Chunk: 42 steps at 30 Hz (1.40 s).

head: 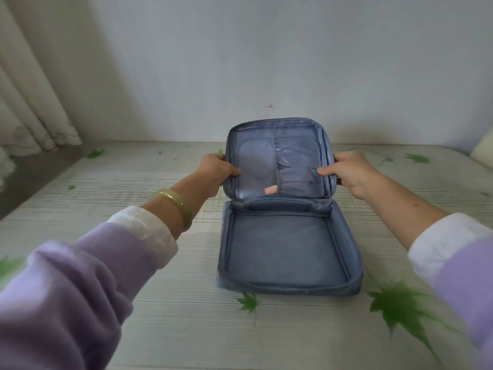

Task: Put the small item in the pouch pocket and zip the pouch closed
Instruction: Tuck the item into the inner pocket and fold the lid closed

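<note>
A blue-grey zip pouch [288,252] lies open on the surface in the middle of the head view, its lid [256,166] standing upright. My left hand [216,170] grips the lid's left edge, thumb on the inside. My right hand [352,173] grips the lid's right edge the same way. The lid's lining has an elastic gathered pocket [296,172]. A small pink item [270,190] peeks out at the bottom of that pocket, mostly hidden. The base compartment looks empty.
The pouch rests on a pale mat [170,311] printed with green leaves. A wall stands close behind. Curtains [29,108] hang at the far left, and a pale cushion corner [484,150] shows at the far right.
</note>
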### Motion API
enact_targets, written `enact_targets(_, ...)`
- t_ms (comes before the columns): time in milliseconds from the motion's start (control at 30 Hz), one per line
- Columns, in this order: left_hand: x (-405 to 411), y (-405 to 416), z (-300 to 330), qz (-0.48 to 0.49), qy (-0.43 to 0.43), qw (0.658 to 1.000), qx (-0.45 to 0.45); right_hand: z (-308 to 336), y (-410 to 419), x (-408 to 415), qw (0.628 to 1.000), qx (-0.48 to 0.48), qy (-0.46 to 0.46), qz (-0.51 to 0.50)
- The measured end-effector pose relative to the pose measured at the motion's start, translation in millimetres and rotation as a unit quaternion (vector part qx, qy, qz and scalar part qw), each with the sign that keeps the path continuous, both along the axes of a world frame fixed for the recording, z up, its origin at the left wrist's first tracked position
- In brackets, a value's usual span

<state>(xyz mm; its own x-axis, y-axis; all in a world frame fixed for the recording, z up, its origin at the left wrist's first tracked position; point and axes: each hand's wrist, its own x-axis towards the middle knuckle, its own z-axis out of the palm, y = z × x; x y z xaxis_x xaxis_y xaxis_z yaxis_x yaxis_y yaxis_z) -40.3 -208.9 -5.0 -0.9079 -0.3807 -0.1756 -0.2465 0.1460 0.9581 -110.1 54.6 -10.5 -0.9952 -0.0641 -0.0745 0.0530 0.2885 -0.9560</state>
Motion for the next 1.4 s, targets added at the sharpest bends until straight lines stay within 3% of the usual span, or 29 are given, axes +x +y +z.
enact_targets(467,35.1,1.4,3.5,-0.028,0.084,0.996,0.018,9.5,11.8,45.8,0.992,0.031,0.119,0.011)
enact_targets(767,64.9,3.3,-6.6,-0.045,0.12,0.989,-0.078,1.9,20.5,78.7,0.984,0.054,0.172,0.01)
enact_targets(900,80.1,7.5,-11.8,-0.055,0.152,0.984,-0.077,-7.4,24.7,90.9,0.978,0.064,0.197,-0.009)
enact_targets(1133,107.6,11.0,-22.1,-0.145,0.155,0.958,-0.193,-22.8,31.7,110.8,0.954,0.12,0.275,0.014)
enact_targets(1400,123.7,2.9,-32.5,-0.236,0.171,0.897,-0.333,-32.3,38.9,133.2,0.913,0.146,0.376,0.057)
